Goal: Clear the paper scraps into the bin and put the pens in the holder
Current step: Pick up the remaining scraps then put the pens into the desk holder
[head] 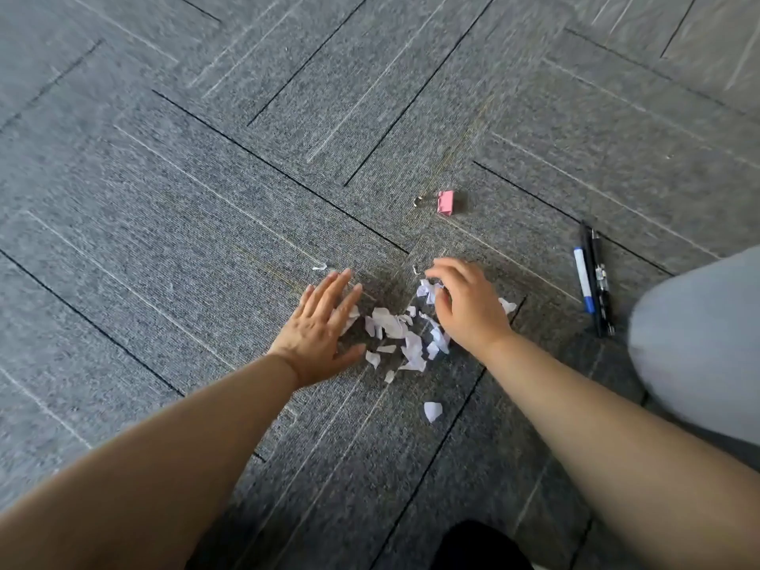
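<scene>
Scraps (395,327) lie heaped on the carpet (164,199) between my left hand (325,322), flat with fingers straight, and my right hand (469,306), curled over them, perhaps pinching some. I should sweep both inward, low, catching the strays (432,411).

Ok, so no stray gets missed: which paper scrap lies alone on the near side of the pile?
The single white scrap on the carpet, nearer the person than the pile between the left hand and right hand.
</scene>
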`<state>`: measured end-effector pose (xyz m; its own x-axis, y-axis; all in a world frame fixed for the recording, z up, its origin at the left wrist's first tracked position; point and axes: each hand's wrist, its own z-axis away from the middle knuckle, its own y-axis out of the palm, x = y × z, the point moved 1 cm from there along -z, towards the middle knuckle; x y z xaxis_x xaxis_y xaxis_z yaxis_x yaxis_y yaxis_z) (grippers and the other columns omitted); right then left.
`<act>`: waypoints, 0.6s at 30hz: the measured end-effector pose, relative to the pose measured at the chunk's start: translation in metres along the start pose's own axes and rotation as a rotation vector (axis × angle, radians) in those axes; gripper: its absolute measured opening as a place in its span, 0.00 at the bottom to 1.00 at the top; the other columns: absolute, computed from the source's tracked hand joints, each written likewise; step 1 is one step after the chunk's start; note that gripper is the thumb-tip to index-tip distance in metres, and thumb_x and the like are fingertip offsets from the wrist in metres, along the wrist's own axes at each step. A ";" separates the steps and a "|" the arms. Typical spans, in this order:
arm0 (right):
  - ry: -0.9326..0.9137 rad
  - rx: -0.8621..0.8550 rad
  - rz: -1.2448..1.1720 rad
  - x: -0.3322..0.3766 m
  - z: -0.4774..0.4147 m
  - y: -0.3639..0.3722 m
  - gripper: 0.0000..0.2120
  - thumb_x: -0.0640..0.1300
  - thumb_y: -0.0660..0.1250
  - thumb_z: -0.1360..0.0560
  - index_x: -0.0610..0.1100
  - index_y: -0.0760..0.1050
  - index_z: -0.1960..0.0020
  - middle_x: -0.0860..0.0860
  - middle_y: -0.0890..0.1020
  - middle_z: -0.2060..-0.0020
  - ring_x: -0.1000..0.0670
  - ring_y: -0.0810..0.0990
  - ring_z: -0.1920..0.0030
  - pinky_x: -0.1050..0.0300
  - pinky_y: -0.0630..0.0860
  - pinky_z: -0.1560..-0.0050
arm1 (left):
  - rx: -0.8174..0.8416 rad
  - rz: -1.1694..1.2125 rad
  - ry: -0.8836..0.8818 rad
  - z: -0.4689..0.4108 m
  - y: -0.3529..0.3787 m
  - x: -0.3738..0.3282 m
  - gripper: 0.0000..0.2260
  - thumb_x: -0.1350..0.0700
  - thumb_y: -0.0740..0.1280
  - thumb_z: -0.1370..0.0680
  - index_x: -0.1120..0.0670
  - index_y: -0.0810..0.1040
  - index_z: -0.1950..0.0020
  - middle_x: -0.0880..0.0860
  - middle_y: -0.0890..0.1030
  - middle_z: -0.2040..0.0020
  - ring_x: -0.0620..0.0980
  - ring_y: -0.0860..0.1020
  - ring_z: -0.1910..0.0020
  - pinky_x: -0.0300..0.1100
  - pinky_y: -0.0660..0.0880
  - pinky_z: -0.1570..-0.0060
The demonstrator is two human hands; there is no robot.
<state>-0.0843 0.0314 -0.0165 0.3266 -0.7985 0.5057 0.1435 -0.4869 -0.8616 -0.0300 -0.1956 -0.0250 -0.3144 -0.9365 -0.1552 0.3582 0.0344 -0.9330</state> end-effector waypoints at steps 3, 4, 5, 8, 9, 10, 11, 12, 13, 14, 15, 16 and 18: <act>0.163 0.022 0.170 -0.019 0.013 -0.005 0.16 0.40 0.62 0.25 0.42 0.71 0.37 0.43 0.70 0.34 0.39 0.66 0.34 0.39 0.62 0.33 | -0.076 0.014 -0.124 -0.014 -0.011 0.001 0.33 0.37 0.45 0.25 0.51 0.32 0.30 0.54 0.32 0.29 0.53 0.34 0.29 0.52 0.34 0.32; 0.238 0.022 0.199 -0.025 0.020 -0.006 0.19 0.43 0.61 0.24 0.43 0.68 0.34 0.44 0.66 0.31 0.40 0.61 0.30 0.39 0.55 0.30 | -0.074 0.027 -0.155 -0.019 -0.014 0.003 0.32 0.39 0.47 0.24 0.51 0.32 0.30 0.54 0.32 0.29 0.52 0.33 0.30 0.52 0.34 0.32; 0.321 0.020 0.217 -0.032 0.027 -0.008 0.22 0.47 0.59 0.23 0.44 0.63 0.31 0.45 0.61 0.28 0.41 0.56 0.28 0.40 0.49 0.29 | -0.055 0.037 -0.178 -0.023 -0.015 0.006 0.32 0.39 0.47 0.24 0.51 0.32 0.30 0.54 0.32 0.29 0.52 0.32 0.30 0.51 0.34 0.32; 0.496 0.086 0.216 -0.044 0.049 -0.006 0.29 0.56 0.51 0.22 0.44 0.50 0.26 0.45 0.48 0.25 0.45 0.44 0.26 0.43 0.42 0.28 | 0.075 0.060 -0.196 -0.027 -0.013 0.012 0.33 0.38 0.46 0.23 0.53 0.35 0.28 0.54 0.31 0.29 0.51 0.31 0.31 0.49 0.34 0.33; 0.491 0.117 0.208 -0.044 0.054 -0.003 0.31 0.58 0.48 0.22 0.44 0.48 0.25 0.45 0.46 0.25 0.46 0.41 0.26 0.44 0.41 0.28 | 0.108 0.067 -0.177 -0.026 -0.011 0.010 0.32 0.38 0.47 0.23 0.53 0.36 0.27 0.53 0.30 0.30 0.51 0.31 0.31 0.49 0.34 0.33; 0.466 0.148 0.200 -0.041 0.056 0.000 0.32 0.61 0.44 0.23 0.44 0.46 0.25 0.45 0.44 0.25 0.47 0.38 0.27 0.46 0.39 0.29 | 0.119 0.076 -0.143 -0.023 -0.009 0.006 0.32 0.39 0.47 0.23 0.53 0.37 0.27 0.53 0.30 0.30 0.50 0.32 0.30 0.48 0.35 0.32; 0.432 0.175 0.189 -0.036 0.057 0.004 0.34 0.62 0.41 0.25 0.43 0.45 0.25 0.46 0.42 0.26 0.47 0.36 0.28 0.48 0.37 0.29 | 0.112 0.086 -0.097 -0.020 -0.008 0.000 0.32 0.39 0.47 0.23 0.53 0.36 0.28 0.53 0.31 0.30 0.50 0.32 0.30 0.48 0.35 0.32; 0.388 0.204 0.170 -0.029 0.056 0.008 0.35 0.62 0.39 0.26 0.44 0.43 0.25 0.46 0.40 0.26 0.48 0.35 0.28 0.49 0.36 0.30 | 0.107 0.090 -0.044 -0.015 -0.006 -0.007 0.32 0.39 0.47 0.23 0.53 0.36 0.28 0.53 0.31 0.30 0.50 0.33 0.30 0.47 0.35 0.32; 0.335 0.232 0.137 -0.020 0.054 0.011 0.34 0.62 0.39 0.25 0.44 0.42 0.25 0.47 0.39 0.26 0.48 0.34 0.28 0.49 0.37 0.29 | 0.108 0.087 0.012 -0.010 -0.004 -0.014 0.32 0.38 0.46 0.24 0.52 0.35 0.29 0.52 0.32 0.30 0.49 0.33 0.30 0.46 0.35 0.32; 0.275 0.258 0.093 -0.011 0.051 0.014 0.32 0.61 0.41 0.23 0.44 0.42 0.25 0.48 0.39 0.26 0.49 0.36 0.28 0.49 0.40 0.28 | 0.115 0.073 0.065 -0.006 -0.002 -0.021 0.32 0.37 0.44 0.26 0.51 0.34 0.30 0.52 0.33 0.29 0.49 0.33 0.30 0.46 0.35 0.32; 0.212 0.276 0.043 -0.002 0.048 0.016 0.30 0.58 0.44 0.22 0.45 0.43 0.25 0.49 0.41 0.25 0.49 0.38 0.27 0.50 0.44 0.28 | 0.118 0.058 0.110 -0.003 0.001 -0.025 0.32 0.37 0.41 0.28 0.51 0.33 0.31 0.52 0.34 0.29 0.49 0.34 0.30 0.47 0.35 0.32; 0.152 0.270 0.003 0.006 0.045 0.015 0.29 0.56 0.47 0.21 0.45 0.46 0.25 0.49 0.44 0.25 0.49 0.43 0.26 0.53 0.50 0.30 | 0.106 0.044 0.139 -0.001 0.002 -0.028 0.32 0.37 0.40 0.29 0.51 0.34 0.31 0.52 0.35 0.28 0.49 0.36 0.29 0.48 0.36 0.32; 0.072 0.179 -0.002 0.015 0.037 0.012 0.26 0.51 0.51 0.21 0.41 0.54 0.27 0.46 0.55 0.26 0.46 0.55 0.27 0.56 0.58 0.35 | 0.015 0.011 0.155 0.001 0.001 -0.027 0.32 0.39 0.45 0.27 0.52 0.41 0.28 0.55 0.45 0.26 0.52 0.46 0.28 0.53 0.43 0.32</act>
<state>-0.0433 0.0271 -0.0207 0.2598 -0.8240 0.5035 0.3097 -0.4228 -0.8517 -0.0205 -0.1706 -0.0216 -0.4423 -0.8708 -0.2144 0.3747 0.0378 -0.9264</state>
